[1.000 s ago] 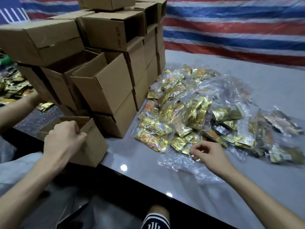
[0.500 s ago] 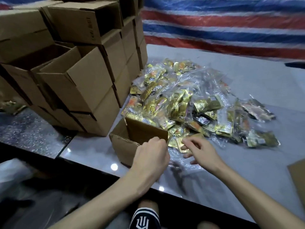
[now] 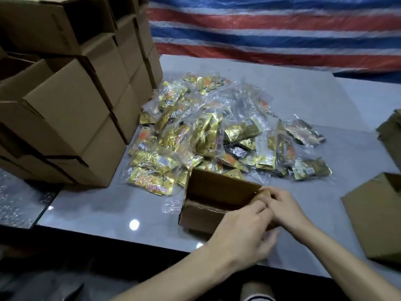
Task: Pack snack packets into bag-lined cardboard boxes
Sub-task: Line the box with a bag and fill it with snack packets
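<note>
Centrally, hands, left, right, gripping cardboard box

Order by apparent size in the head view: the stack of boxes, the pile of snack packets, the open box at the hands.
1. stack of boxes, cropped.
2. pile of snack packets.
3. open box, though nearest the camera.

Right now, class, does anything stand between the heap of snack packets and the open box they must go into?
Nothing visible does. The box sits open-topped against the near edge of the packets. The left hand and right hand hold its right end, off that path. No bag lining shows inside.
</note>
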Action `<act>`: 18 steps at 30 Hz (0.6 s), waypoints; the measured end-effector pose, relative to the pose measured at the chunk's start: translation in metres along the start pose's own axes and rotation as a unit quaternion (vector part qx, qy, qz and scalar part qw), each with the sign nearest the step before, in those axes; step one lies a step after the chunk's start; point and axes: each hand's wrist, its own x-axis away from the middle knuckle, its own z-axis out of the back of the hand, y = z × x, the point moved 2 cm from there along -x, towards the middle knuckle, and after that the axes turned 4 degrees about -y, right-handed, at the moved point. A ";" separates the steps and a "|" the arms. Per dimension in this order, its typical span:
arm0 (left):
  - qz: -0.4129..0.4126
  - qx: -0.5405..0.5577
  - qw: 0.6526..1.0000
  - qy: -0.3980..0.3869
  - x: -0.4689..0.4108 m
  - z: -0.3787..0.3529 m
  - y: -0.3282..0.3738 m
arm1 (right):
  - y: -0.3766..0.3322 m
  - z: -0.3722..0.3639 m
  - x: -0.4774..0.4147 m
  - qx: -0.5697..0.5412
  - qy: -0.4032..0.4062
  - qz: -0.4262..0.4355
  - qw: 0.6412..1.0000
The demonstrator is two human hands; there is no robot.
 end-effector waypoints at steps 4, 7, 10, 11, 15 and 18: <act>-0.061 0.028 0.977 0.200 0.000 0.017 -0.008 | 0.023 0.039 -0.003 0.087 0.041 -0.013 0.995; -0.015 0.048 0.959 0.279 -0.005 0.023 -0.037 | 0.047 0.064 -0.001 0.131 0.059 -0.036 0.989; 0.049 0.032 0.965 0.256 -0.009 0.009 -0.068 | 0.066 0.079 0.005 0.090 0.087 -0.062 0.990; 0.076 0.022 0.973 0.218 -0.011 0.000 -0.079 | 0.069 0.082 0.010 0.081 0.103 -0.071 0.989; 0.165 -0.066 0.984 -0.028 -0.016 -0.046 -0.122 | 0.077 0.085 0.024 0.046 0.102 -0.101 0.989; 0.151 -0.099 0.977 -0.111 -0.019 -0.076 -0.131 | 0.083 0.085 0.029 0.029 0.079 -0.154 0.984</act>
